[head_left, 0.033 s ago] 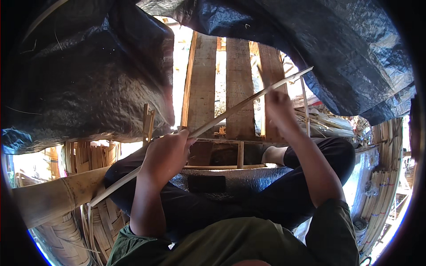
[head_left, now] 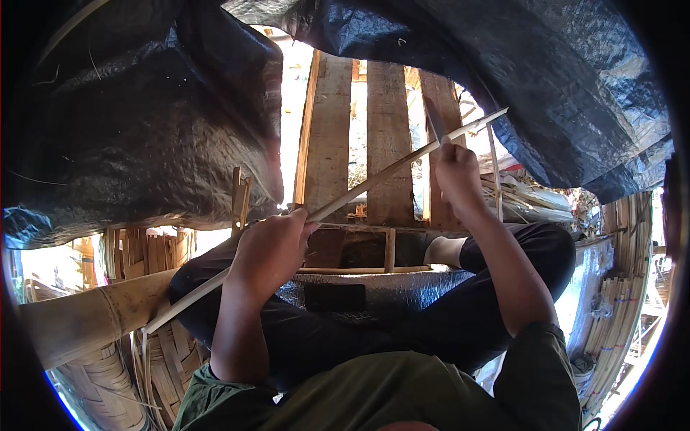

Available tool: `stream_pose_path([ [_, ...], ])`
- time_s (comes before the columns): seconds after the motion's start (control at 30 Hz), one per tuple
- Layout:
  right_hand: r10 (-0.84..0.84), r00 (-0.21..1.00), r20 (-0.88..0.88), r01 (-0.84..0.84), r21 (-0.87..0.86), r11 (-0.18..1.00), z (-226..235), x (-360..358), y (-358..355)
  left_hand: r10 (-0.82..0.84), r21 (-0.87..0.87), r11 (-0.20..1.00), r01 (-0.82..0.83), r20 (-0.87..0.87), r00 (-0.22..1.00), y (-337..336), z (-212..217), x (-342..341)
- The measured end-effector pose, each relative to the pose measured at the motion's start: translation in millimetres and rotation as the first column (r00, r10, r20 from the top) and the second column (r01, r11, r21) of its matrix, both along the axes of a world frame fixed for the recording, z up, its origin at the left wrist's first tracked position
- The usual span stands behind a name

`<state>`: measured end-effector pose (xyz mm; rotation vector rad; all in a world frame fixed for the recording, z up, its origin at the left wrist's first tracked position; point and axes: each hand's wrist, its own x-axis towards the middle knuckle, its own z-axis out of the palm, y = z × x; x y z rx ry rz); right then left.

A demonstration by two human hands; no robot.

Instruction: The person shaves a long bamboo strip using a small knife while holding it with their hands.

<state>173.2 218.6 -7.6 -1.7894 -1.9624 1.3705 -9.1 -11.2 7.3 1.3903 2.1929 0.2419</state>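
A long pale bamboo strip (head_left: pixel 381 176) runs slantwise from beside my left thigh up to the far right. My left hand (head_left: pixel 270 248) is closed around its middle part, thumb toward the strip's far side. Near the far end, my right hand (head_left: pixel 458 174) grips a knife (head_left: pixel 434 119) by a handle hidden in the fist. The blade points away and up to the left, lying against or just behind the strip; whether it cuts in cannot be made out.
Wooden planks (head_left: pixel 388 136) with bright gaps stand ahead, framed by dark plastic sheeting (head_left: pixel 144 129). A thick bamboo pole (head_left: pixel 100 312) lies at the left. Bundled bamboo strips (head_left: pixel 611 330) stand at the right. A dark rectangular object (head_left: pixel 335 297) sits between my legs.
My right hand was blurred by motion and is now sharp, with the knife blade clearly visible against the planks. The left hand and the strip look the same.
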Motion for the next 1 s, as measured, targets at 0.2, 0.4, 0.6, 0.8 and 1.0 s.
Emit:
stream_pose_path([
  [0.2,0.071,0.997,0.028,-0.076,0.344,0.936,-48.9,1.1,-12.7,0.008,0.026,1.000,-0.009,0.021,1.000,2.4,-0.2,-1.7],
  [0.4,0.046,0.998,-0.031,-0.016,0.627,0.778,-77.3,2.1,-30.3,-0.007,0.050,0.999,0.005,0.032,0.999,5.7,-0.6,-0.1],
  [0.6,-0.026,0.998,-0.060,0.031,0.081,0.996,-36.1,3.7,-9.8,0.006,0.037,0.999,-0.006,-0.011,1.000,4.2,-2.4,2.5],
  [0.8,-0.130,0.979,-0.160,0.142,0.067,0.988,-23.1,-1.5,-10.1,-0.002,0.008,1.000,0.001,0.027,1.000,4.5,2.3,-0.4],
  [1.0,0.130,0.989,-0.077,-0.119,0.135,0.984,-38.8,-3.5,-28.8,0.008,-0.011,1.000,-0.008,0.010,1.000,5.2,1.4,-0.4],
])
